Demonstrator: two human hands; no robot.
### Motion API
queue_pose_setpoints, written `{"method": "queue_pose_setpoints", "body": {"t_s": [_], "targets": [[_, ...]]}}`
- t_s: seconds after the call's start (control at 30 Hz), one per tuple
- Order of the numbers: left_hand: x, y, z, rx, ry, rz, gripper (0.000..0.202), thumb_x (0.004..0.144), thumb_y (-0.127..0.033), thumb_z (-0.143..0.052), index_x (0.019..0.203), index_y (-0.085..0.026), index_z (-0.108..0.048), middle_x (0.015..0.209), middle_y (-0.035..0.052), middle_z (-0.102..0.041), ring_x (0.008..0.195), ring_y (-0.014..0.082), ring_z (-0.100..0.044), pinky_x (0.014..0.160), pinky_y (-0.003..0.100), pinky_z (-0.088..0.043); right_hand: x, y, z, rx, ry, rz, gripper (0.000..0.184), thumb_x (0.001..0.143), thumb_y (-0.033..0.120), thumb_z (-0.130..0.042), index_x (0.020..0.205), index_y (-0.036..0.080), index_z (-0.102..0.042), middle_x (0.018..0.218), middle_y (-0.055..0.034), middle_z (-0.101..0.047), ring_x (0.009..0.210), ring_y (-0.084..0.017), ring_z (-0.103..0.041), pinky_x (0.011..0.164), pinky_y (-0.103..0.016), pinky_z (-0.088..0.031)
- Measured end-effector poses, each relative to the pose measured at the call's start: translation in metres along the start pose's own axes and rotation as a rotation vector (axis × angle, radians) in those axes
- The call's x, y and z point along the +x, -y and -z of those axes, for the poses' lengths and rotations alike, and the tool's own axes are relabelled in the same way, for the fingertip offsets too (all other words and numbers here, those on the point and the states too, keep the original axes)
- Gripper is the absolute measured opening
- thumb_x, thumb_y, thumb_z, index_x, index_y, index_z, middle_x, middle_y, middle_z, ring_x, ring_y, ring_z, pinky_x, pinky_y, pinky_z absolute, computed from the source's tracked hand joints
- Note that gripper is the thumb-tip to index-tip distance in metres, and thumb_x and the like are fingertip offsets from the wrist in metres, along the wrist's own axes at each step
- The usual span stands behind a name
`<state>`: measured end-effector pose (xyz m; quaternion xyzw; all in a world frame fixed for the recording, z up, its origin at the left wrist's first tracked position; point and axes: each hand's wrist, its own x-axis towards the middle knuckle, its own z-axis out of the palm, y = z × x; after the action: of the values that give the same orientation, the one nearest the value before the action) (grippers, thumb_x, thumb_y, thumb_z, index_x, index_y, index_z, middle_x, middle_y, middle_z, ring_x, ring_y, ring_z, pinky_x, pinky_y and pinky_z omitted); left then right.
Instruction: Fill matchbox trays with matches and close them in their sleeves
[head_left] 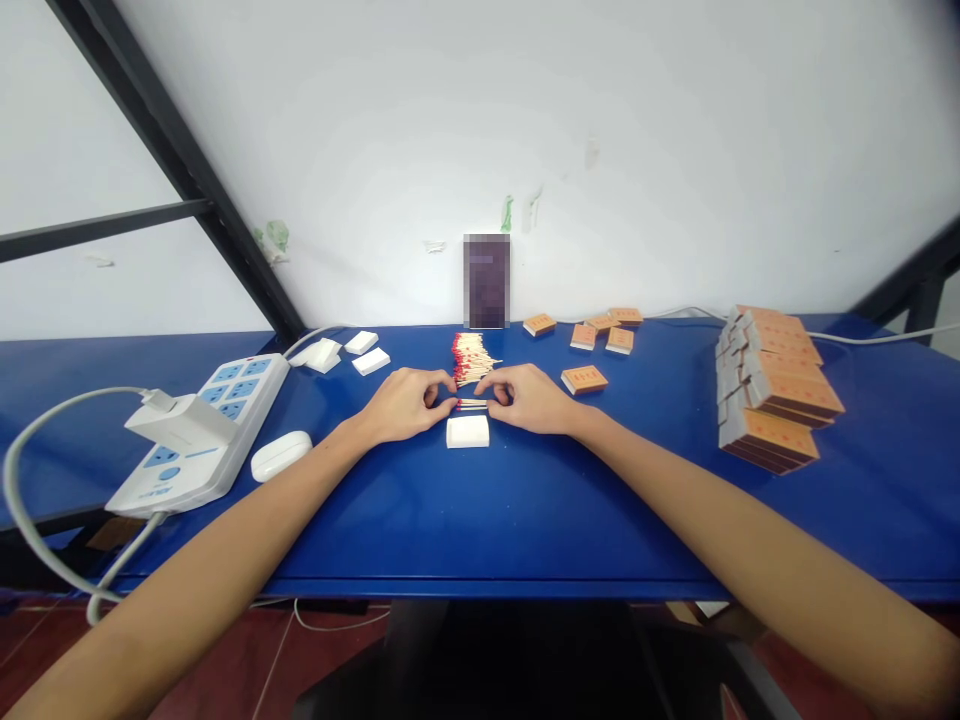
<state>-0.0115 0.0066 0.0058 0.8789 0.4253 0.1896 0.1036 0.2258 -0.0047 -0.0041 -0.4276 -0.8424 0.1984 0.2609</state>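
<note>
Several red-tipped matches [472, 405] lie in a small row between my two hands. My left hand [412, 403] has its thumb and forefinger curled at the red heads. At the plain wooden ends, the thumb and forefinger of my right hand [525, 398] close in from the other side. Just behind is a larger heap of matches [472, 358], heads to the left. A white matchbox tray [467, 432] lies right in front of the small row; I cannot tell what is inside it.
Orange matchbox sleeves [585, 380] are scattered at the back right, with a tall stack of matchboxes [776, 385] farther right. White trays [364, 343] lie at the back left. A power strip [202, 430] with a plugged charger and a white earbud case [281, 456] sit near my left forearm.
</note>
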Motion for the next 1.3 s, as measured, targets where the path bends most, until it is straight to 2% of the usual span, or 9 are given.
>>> {"method": "queue_pose_setpoints", "body": {"t_s": [0.17, 0.37, 0.73, 1.07, 1.3], "targets": [[0.0, 0.0, 0.0, 0.001, 0.002, -0.009, 0.023, 0.088, -0.037, -0.058, 0.098, -0.019, -0.069, 0.059, -0.0047, -0.056, 0.052, 0.0105, -0.048, 0.055, 0.024, -0.031, 0.001, 0.0, 0.0, 0.002, -0.008, 0.0, 0.023, 0.079, 0.015, -0.06, 0.097, 0.019, -0.074, 0.065, 0.0045, -0.057, 0.06, -0.009, -0.047, 0.059, -0.024, -0.029], [0.001, 0.006, -0.002, 0.004, -0.014, -0.02, 0.023, 0.092, -0.033, -0.052, 0.101, -0.019, -0.069, 0.06, -0.0044, -0.057, 0.052, 0.0104, -0.049, 0.056, 0.024, -0.031, 0.002, -0.003, -0.002, -0.022, -0.012, 0.009, 0.015, 0.087, 0.027, -0.062, 0.092, 0.02, -0.074, 0.064, 0.0041, -0.056, 0.059, -0.009, -0.046, 0.059, -0.024, -0.027], [0.002, 0.011, -0.005, 0.038, -0.081, 0.039, 0.024, 0.092, -0.032, -0.051, 0.101, -0.019, -0.069, 0.06, -0.0037, -0.058, 0.055, 0.0118, -0.052, 0.058, 0.025, -0.034, 0.003, -0.003, -0.002, -0.04, -0.006, 0.035, 0.017, 0.09, 0.027, -0.06, 0.093, 0.019, -0.075, 0.064, 0.0035, -0.057, 0.06, -0.009, -0.045, 0.059, -0.025, -0.026], [0.002, 0.014, -0.006, 0.034, -0.065, 0.012, 0.024, 0.092, -0.031, -0.05, 0.1, -0.019, -0.069, 0.06, -0.0032, -0.059, 0.054, 0.012, -0.053, 0.057, 0.025, -0.034, 0.0, -0.003, -0.001, -0.076, 0.035, 0.102, 0.021, 0.091, 0.027, -0.059, 0.1, 0.024, -0.078, 0.071, 0.0015, -0.063, 0.065, -0.011, -0.049, 0.063, -0.025, -0.029], [0.001, 0.015, -0.005, 0.044, -0.041, -0.019, 0.023, 0.091, -0.028, -0.051, 0.105, -0.021, -0.068, 0.062, -0.0036, -0.06, 0.056, 0.0124, -0.053, 0.058, 0.025, -0.034, 0.001, 0.0, -0.002, -0.103, -0.046, 0.012, 0.028, 0.092, 0.02, -0.053, 0.112, 0.022, -0.073, 0.08, -0.0004, -0.065, 0.07, -0.012, -0.052, 0.064, -0.025, -0.032]]}}
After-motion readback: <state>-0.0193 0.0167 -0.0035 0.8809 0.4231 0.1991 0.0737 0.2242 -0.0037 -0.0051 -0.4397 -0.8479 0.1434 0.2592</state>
